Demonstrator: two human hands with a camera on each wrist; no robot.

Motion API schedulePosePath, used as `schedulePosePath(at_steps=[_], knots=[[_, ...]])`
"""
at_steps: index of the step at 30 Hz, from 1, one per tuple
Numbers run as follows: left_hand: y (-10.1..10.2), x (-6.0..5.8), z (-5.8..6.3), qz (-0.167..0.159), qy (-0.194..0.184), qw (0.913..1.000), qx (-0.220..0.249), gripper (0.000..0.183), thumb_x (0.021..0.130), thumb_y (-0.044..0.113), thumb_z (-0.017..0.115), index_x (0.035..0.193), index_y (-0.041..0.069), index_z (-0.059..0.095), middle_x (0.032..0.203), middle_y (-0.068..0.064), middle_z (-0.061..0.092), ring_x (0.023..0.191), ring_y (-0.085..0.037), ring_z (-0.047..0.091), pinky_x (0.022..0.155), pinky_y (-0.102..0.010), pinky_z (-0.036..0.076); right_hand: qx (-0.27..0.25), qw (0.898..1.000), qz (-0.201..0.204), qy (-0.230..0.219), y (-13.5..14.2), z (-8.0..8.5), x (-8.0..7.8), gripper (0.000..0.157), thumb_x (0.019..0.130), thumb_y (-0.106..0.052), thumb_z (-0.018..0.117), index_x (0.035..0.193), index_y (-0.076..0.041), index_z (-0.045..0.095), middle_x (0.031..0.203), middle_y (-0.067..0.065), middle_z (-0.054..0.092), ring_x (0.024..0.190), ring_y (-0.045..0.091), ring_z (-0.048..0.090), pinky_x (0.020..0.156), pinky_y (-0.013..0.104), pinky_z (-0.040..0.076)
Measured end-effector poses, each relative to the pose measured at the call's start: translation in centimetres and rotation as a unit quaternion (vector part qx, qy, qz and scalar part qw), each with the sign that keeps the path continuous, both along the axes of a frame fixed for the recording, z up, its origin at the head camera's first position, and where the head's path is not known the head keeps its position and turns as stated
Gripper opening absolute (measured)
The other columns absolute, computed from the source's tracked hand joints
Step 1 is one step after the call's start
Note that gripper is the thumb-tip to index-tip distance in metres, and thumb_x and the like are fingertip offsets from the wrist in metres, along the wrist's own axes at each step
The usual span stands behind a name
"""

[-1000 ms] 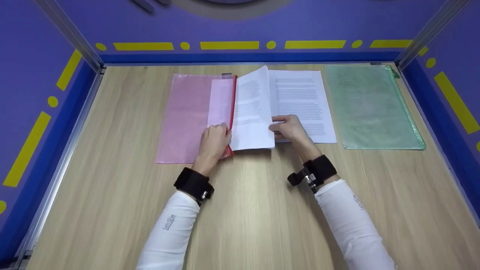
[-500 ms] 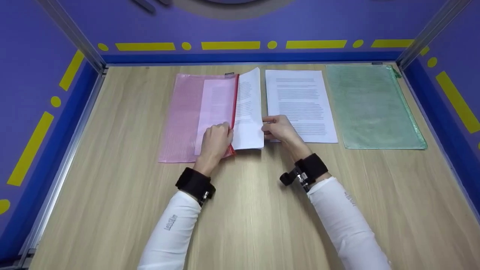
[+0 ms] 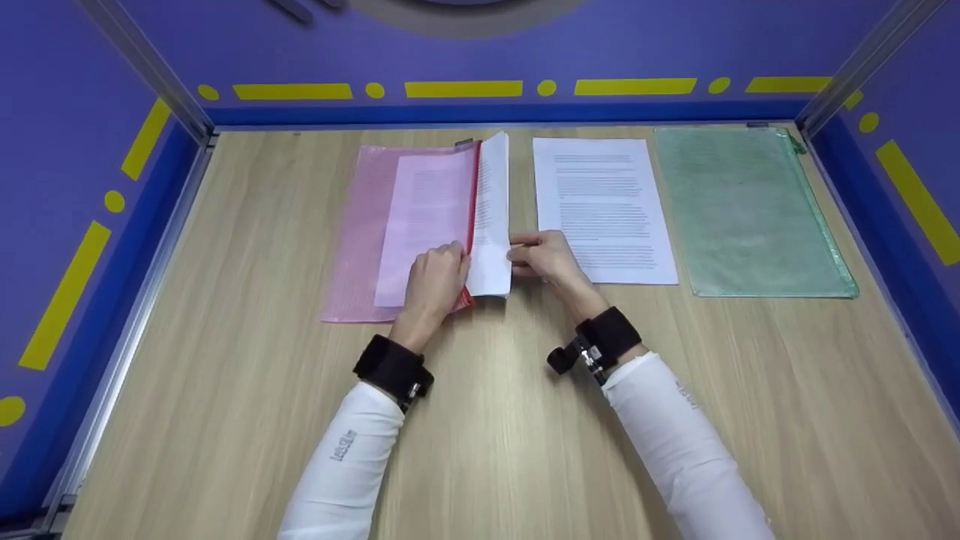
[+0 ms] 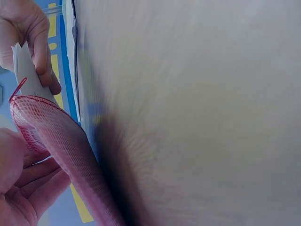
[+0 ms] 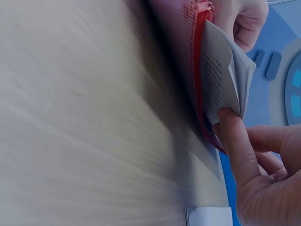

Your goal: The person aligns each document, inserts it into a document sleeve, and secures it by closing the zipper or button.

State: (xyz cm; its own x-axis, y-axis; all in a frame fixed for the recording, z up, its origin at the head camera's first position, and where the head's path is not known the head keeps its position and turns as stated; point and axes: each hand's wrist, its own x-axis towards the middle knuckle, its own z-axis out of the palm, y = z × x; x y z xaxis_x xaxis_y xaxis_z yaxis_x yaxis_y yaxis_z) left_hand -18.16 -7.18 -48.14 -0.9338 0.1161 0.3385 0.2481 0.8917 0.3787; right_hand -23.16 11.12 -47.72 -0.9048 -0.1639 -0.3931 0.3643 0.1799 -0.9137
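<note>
A pink mesh zipper pouch [image 3: 356, 225] lies left of centre, its red zipper edge [image 5: 198, 70] facing right. My left hand [image 3: 437, 279] grips the pouch near the front end of that edge. Several printed sheets of paper [image 3: 493, 225] are partly inside the pouch, seen through the pink mesh, and a strip of them sticks out to the right. My right hand [image 3: 550, 259] pinches the outer edge of these sheets, the thumb and fingers on either side, as the right wrist view shows. In the left wrist view the pouch mouth [image 4: 35, 99] gapes around the paper.
Right of the pouch lies a second stack of printed paper [image 3: 600, 210]. A green mesh zipper pouch [image 3: 754, 217] lies flat at the far right. Blue-purple walls [image 3: 480, 52] with yellow marks border the wooden table [image 3: 480, 420] at the back and sides.
My right hand has moved left, sliding the sheets deeper into the pink pouch, so less paper sticks out. My left hand keeps its grip; the pouch has shifted slightly right.
</note>
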Motion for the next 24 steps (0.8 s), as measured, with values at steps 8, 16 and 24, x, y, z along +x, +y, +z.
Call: schedulePosePath(at_steps=[8, 16, 24], knots=[[0.3, 0.1, 0.4, -0.001, 0.003, 1.0000, 0.002, 0.020, 0.095, 0.014, 0.063, 0.080, 0.002, 0.063, 0.074, -0.015, 0.070, 0.069, -0.038, 0.070, 0.062, -0.049, 0.055, -0.015, 1.000, -0.004, 0.007, -1.1, 0.0, 0.2, 0.039, 0.089, 0.001, 0.062, 0.128, 0.006, 0.062, 0.109, 0.017, 0.067, 0.073, 0.005, 0.067, 0.070, 0.019, 0.060], [0.4, 0.2, 0.7, -0.005, 0.012, 0.9999, 0.001, 0.018, 0.095, 0.014, 0.063, 0.081, 0.001, 0.064, 0.074, -0.015, 0.070, 0.068, -0.038, 0.070, 0.061, -0.048, 0.056, -0.029, 0.999, -0.018, 0.009, -2.2, -0.2, 0.4, 0.040, 0.089, 0.002, 0.064, 0.128, 0.007, 0.062, 0.105, 0.015, 0.070, 0.074, 0.006, 0.067, 0.069, 0.019, 0.059], [0.4, 0.3, 0.8, -0.008, 0.017, 0.9998, 0.004, 0.017, 0.095, 0.013, 0.063, 0.081, 0.002, 0.064, 0.074, -0.014, 0.070, 0.067, -0.037, 0.069, 0.061, -0.047, 0.055, -0.033, 0.999, -0.015, 0.013, -3.2, -0.2, 0.6, 0.039, 0.088, 0.001, 0.065, 0.127, 0.008, 0.062, 0.119, 0.025, 0.068, 0.077, 0.008, 0.069, 0.071, 0.020, 0.060]])
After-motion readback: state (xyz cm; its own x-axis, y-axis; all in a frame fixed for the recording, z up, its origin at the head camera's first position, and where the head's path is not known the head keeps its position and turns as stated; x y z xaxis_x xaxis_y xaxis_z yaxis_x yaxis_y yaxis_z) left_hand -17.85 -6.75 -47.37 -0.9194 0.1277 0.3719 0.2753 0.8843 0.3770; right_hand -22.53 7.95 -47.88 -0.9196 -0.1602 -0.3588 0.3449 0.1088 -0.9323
